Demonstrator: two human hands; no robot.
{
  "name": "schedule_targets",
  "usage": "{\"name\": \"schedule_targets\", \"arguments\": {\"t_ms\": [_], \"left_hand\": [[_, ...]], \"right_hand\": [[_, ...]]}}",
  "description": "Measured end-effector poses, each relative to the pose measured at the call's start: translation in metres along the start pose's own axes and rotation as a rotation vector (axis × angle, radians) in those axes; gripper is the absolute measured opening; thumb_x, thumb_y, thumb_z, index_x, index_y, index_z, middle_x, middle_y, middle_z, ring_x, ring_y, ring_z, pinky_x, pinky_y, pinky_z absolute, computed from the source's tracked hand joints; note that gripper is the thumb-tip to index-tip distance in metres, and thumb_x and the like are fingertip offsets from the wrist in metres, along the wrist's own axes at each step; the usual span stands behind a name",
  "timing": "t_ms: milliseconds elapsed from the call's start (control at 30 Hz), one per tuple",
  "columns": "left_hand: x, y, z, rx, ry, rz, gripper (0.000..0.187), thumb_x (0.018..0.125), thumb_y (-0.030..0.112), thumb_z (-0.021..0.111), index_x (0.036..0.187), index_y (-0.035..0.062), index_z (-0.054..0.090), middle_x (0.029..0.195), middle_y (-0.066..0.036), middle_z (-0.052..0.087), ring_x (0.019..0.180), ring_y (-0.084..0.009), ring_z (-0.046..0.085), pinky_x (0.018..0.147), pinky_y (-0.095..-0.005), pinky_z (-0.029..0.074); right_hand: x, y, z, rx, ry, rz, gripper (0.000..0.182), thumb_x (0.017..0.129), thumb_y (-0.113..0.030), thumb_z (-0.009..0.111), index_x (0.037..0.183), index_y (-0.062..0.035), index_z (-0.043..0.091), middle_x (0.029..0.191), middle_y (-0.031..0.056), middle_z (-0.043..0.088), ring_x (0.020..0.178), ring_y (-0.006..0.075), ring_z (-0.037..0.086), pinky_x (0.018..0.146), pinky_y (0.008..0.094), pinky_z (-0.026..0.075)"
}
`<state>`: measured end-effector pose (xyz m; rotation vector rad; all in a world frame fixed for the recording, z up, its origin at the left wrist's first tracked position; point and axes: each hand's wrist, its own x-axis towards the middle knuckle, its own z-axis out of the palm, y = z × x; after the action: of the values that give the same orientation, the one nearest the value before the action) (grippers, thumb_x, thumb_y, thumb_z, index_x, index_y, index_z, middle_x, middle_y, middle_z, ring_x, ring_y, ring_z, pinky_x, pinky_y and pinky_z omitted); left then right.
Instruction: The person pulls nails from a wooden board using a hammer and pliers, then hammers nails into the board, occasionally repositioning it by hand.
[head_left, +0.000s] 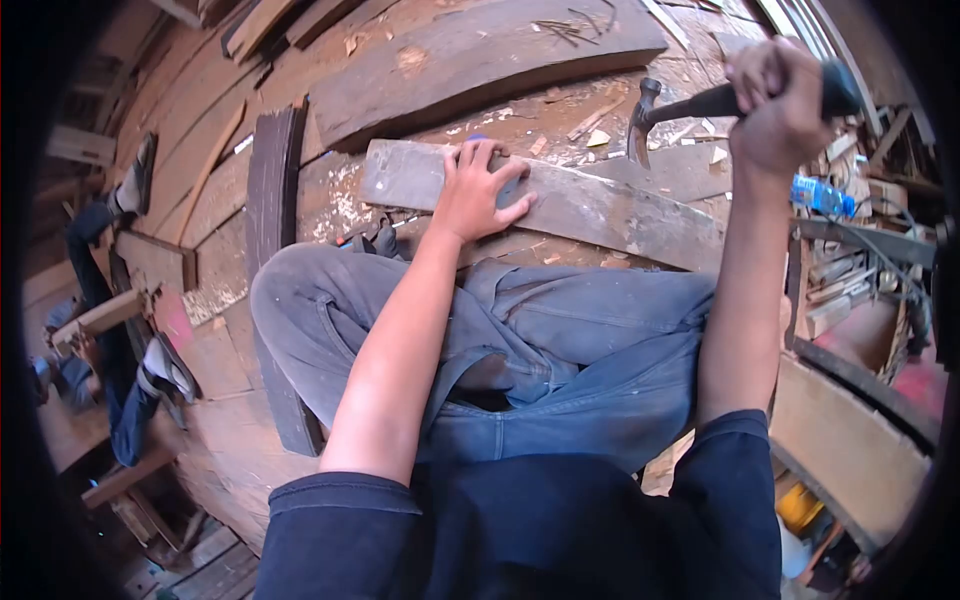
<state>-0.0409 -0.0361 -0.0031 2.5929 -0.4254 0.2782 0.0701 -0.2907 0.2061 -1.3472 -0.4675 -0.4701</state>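
My right hand (pixel 775 105) is wrapped round the dark handle of a hammer (pixel 690 105), raised at the upper right. The hammer's metal head points left, above the far side of a grey wooden board (pixel 625 215). That board lies across the floor in front of my folded legs. My left hand (pixel 482 190) rests on the board's left part, its fingers bent and spread and its thumb apart. A bluish patch shows between thumb and fingers; I cannot make out what it is.
Several long nails (pixel 570 35) lie on a thick plank (pixel 450 75) beyond the board. A dark beam (pixel 275 190) lies to the left. Wood chips are scattered about. A plastic bottle (pixel 823 196) is at the right. Another person's legs (pixel 125 320) show at far left.
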Motion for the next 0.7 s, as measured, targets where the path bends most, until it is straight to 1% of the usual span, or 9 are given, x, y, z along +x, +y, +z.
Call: {"name": "schedule_targets", "arguments": {"t_ms": [33,67,100,167,300,333,467,533,700], "left_hand": [[-0.001,0.005,-0.001,-0.007,-0.016,0.002,0.037,0.079,0.046,0.075,0.108,0.0228,0.072,0.123,-0.008,0.055,0.124,-0.0316,0.044,0.105,-0.0497,0.03],[0.0,0.008,-0.003,-0.009,-0.026,0.007,0.037,0.078,0.049,0.076,0.104,0.0224,0.074,0.124,-0.008,0.055,0.124,-0.0316,0.045,0.105,-0.0498,0.03],[0.002,0.014,-0.005,0.023,-0.022,0.051,0.034,0.079,0.046,0.077,0.102,0.0213,0.074,0.123,-0.008,0.056,0.123,-0.032,0.046,0.103,-0.05,0.032],[0.001,0.015,0.004,0.045,-0.014,0.096,0.027,0.08,0.039,0.078,0.097,0.0184,0.073,0.121,-0.007,0.057,0.121,-0.0313,0.048,0.1,-0.0495,0.034],[0.001,0.035,0.005,0.063,-0.032,0.135,0.018,0.08,0.023,0.078,0.088,0.0114,0.067,0.119,-0.005,0.058,0.118,-0.0292,0.05,0.096,-0.0463,0.037],[0.003,0.041,0.005,0.073,-0.045,0.14,0.016,0.079,0.02,0.078,0.087,0.011,0.067,0.118,-0.005,0.058,0.118,-0.0288,0.05,0.096,-0.0461,0.037],[0.021,0.053,0.004,0.134,-0.01,0.139,0.014,0.076,0.015,0.077,0.087,0.0115,0.068,0.113,-0.005,0.061,0.115,-0.027,0.053,0.095,-0.0452,0.038],[0.05,0.05,0.003,0.169,0.081,0.146,0.016,0.074,0.015,0.078,0.086,0.0124,0.069,0.11,-0.005,0.062,0.111,-0.0268,0.055,0.094,-0.0448,0.038],[0.176,0.039,-0.011,0.275,0.247,0.083,0.014,0.081,0.023,0.075,0.091,0.0142,0.073,0.112,-0.003,0.063,0.112,-0.0231,0.056,0.096,-0.0456,0.037]], "right_hand": [[-0.002,-0.003,0.009,-0.065,0.105,-0.019,0.035,0.091,-0.013,0.052,0.06,-0.0109,0.037,0.05,0.002,0.038,0.043,0.013,0.035,0.057,0.0322,0.042],[0.0,0.0,0.002,-0.034,0.127,-0.07,0.032,0.09,-0.005,0.054,0.06,-0.0079,0.041,0.05,0.0026,0.041,0.042,0.0124,0.038,0.052,0.0285,0.041],[0.002,0.007,-0.011,-0.039,0.136,-0.084,0.029,0.094,-0.011,0.058,0.067,-0.0049,0.049,0.054,0.0009,0.045,0.047,0.0112,0.044,0.053,0.0252,0.041],[0.007,0.006,-0.008,-0.081,0.371,-0.085,0.027,0.093,-0.012,0.063,0.07,-0.0087,0.051,0.055,-0.0033,0.047,0.043,0.0071,0.044,0.04,0.0236,0.033],[0.016,0.006,-0.03,-0.174,0.547,-0.213,0.017,0.091,-0.006,0.06,0.074,-0.0068,0.057,0.057,-0.0027,0.049,0.045,0.0067,0.046,0.041,0.0238,0.034],[0.016,-0.001,-0.043,-0.119,0.492,-0.123,0.021,0.089,-0.005,0.06,0.069,-0.0065,0.056,0.056,-0.0021,0.051,0.044,0.0074,0.046,0.042,0.0248,0.035],[0.023,-0.013,-0.063,-0.197,0.551,-0.174,0.028,0.086,-0.006,0.062,0.059,-0.0062,0.054,0.054,-0.0018,0.053,0.045,0.0083,0.047,0.044,0.0271,0.034],[0.026,-0.016,-0.073,-0.257,0.605,-0.212,0.027,0.086,-0.006,0.063,0.06,-0.0054,0.055,0.055,-0.0018,0.053,0.047,0.0078,0.048,0.045,0.0273,0.034],[0.027,-0.019,-0.082,-0.288,0.63,-0.224,0.023,0.084,-0.006,0.065,0.063,-0.003,0.056,0.056,-0.0014,0.053,0.05,0.0082,0.048,0.048,0.0283,0.036]]}}
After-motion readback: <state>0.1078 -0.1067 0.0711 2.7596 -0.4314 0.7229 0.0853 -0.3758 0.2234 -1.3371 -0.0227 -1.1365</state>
